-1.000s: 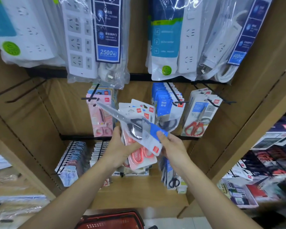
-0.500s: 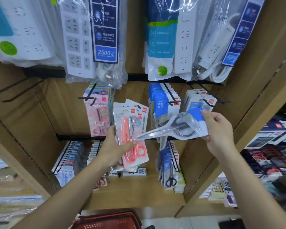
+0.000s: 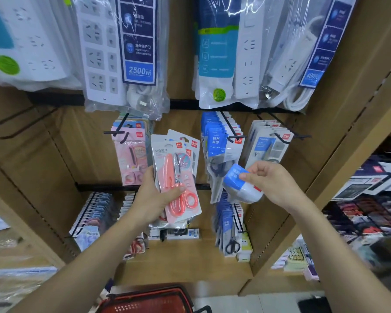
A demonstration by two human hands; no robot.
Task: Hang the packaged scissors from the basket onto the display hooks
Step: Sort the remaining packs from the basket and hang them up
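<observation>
My left hand (image 3: 155, 199) grips a small stack of packaged scissors (image 3: 178, 177); the front pack holds coral-pink scissors. My right hand (image 3: 270, 185) pinches the blue header of a separate clear pack of scissors (image 3: 240, 185), held just below and in front of the display hook (image 3: 231, 134) that carries matching blue-topped packs. A second hook (image 3: 282, 138) to the right carries white packs, and a hook (image 3: 116, 132) to the left carries pink packs. The red basket (image 3: 145, 300) sits at the bottom edge.
Bagged white power strips (image 3: 122, 53) hang across the top row. More scissor packs (image 3: 229, 224) hang on lower hooks. A wooden divider (image 3: 339, 168) bounds the bay on the right, with boxed goods (image 3: 370, 188) beyond it.
My right hand pulled one blue-topped pack off the stack, swung it out to the right, then brought it back in below the blue-pack hook. My left hand keeps the remaining stack.
</observation>
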